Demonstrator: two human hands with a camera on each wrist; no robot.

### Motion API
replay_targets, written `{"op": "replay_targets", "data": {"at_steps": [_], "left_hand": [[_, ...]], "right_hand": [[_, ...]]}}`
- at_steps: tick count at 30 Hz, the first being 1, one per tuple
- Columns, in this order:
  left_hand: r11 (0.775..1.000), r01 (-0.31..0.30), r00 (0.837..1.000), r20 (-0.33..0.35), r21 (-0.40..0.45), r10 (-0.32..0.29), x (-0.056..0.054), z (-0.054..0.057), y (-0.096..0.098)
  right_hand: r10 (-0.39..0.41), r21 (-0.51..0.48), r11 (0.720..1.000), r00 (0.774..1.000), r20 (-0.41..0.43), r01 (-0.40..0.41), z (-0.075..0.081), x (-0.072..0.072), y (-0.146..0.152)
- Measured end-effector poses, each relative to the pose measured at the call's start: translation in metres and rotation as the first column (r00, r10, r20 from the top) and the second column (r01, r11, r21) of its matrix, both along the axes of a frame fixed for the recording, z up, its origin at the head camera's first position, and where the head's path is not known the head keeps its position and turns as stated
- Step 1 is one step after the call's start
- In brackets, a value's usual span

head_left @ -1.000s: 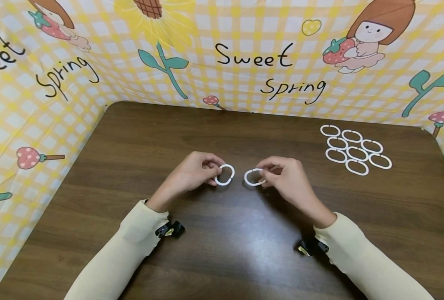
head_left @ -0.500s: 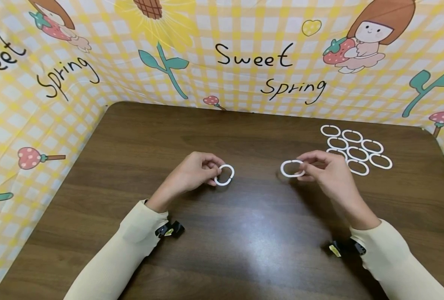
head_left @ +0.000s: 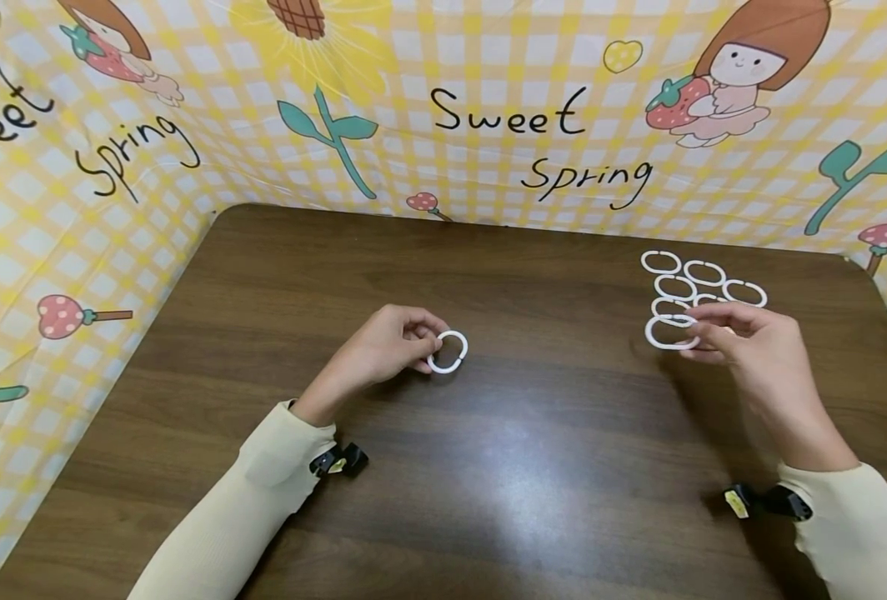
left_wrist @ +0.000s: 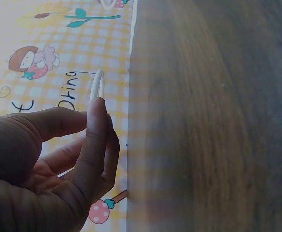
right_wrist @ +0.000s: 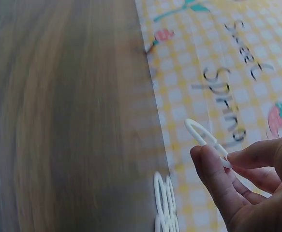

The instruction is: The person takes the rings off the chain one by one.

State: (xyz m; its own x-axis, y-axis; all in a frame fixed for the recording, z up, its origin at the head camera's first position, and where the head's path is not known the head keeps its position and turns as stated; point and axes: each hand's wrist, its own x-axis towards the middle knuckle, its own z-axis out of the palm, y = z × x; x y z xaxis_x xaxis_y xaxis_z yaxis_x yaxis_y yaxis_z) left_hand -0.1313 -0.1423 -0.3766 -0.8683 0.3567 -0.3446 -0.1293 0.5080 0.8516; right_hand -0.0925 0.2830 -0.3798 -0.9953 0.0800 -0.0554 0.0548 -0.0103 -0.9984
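Between thumb and fingertips my left hand (head_left: 393, 348) pinches a white plastic ring (head_left: 464, 348) left of the table's middle. In the left wrist view that ring (left_wrist: 97, 87) appears nearly edge-on above the fingertips. Over at the right, my right hand (head_left: 760, 354) pinches a second white oval ring (head_left: 659, 344), which has a small split in its upper side. In the right wrist view this ring (right_wrist: 197, 128) sticks out past the thumb and forefinger. Behind it lie several similar white rings (head_left: 661, 272), some partly hidden by the right hand.
The dark brown wooden table (head_left: 443, 483) meets a yellow checked cloth (head_left: 383, 108) along its back and left edges. A small black device (head_left: 341, 459) is on the left wrist, and another black device (head_left: 766, 502) is on the right.
My right hand has carried its ring rightward, away from the left hand, to the near side of the ring group, partly covering it. The left hand and its ring have stayed put.
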Motion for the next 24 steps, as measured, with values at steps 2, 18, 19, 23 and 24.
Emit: {"op": "replay_targets", "data": {"at_steps": [2, 18, 19, 23, 24], "left_hand": [[1.000, 0.002, 1.000, -0.004, 0.000, -0.002, 0.000, 0.000, 0.000], [1.000, 0.007, 1.000, 0.001, 0.020, -0.007, 0.002, -0.001, 0.000], [1.000, 0.009, 1.000, 0.001, 0.021, -0.009, 0.001, -0.002, 0.000], [1.000, 0.012, 1.000, 0.002, 0.023, -0.012, 0.001, -0.002, 0.000], [1.000, 0.013, 1.000, 0.003, 0.025, -0.013, 0.001, -0.002, 0.000]], "right_hand": [[-0.025, -0.025, 0.999, 1.000, 0.007, 0.025, 0.000, 0.002, 0.010], [-0.153, -0.054, 0.986, 0.986, 0.061, 0.156, -0.015, 0.008, 0.073], [-0.157, -0.062, 0.985, 0.985, 0.068, 0.161, -0.017, 0.009, 0.076], [-0.183, -0.051, 0.981, 0.978, 0.098, 0.188, -0.021, 0.010, 0.085], [-0.189, -0.042, 0.980, 0.976, 0.105, 0.195, -0.022, 0.010, 0.087]]}}
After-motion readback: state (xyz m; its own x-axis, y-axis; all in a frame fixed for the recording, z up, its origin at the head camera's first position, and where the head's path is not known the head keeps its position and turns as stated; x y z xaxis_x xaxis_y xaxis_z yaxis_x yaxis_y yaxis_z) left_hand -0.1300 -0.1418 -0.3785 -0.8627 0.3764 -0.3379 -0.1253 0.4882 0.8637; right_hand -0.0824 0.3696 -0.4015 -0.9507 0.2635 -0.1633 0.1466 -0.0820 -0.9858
